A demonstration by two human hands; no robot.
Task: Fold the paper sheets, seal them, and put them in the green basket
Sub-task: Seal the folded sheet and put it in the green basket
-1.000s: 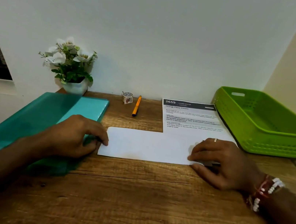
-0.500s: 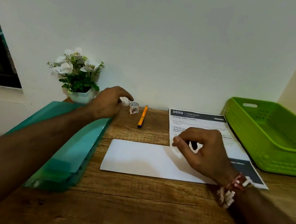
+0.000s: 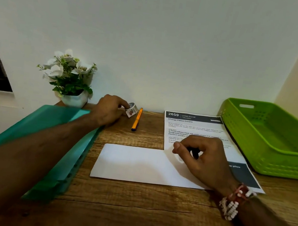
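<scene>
**Hands at work over a folded white paper sheet (image 3: 142, 165)**

The folded white paper sheet lies flat on the brown wooden table (image 3: 129, 216) as a long plain rectangle, its long edges running left to right. Its right end overlaps a printed instruction page (image 3: 196, 127) that stretches back toward the wall. The lime-green plastic basket (image 3: 273, 156) stands just beside that page, to the right, with nothing visible inside it.

The left hand (image 3: 108, 111) reaches across a teal plastic folder (image 3: 59, 138) to the back of the table. Its thumb and forefinger are narrowed around a small roll of patterned tape (image 3: 132, 110), which tilts in their pinch. An orange pen (image 3: 136, 119) lies just right of the roll.

The right hand (image 3: 205, 158) rests its heel on the right end of the folded sheet. Its fingers are curled in tight, the thumb tip meeting the forefinger. Whether anything sits between them cannot be told. A beaded red-and-white bracelet (image 3: 233, 203) circles that wrist. A white pot of white flowers (image 3: 68, 77) stands at the back left.
</scene>
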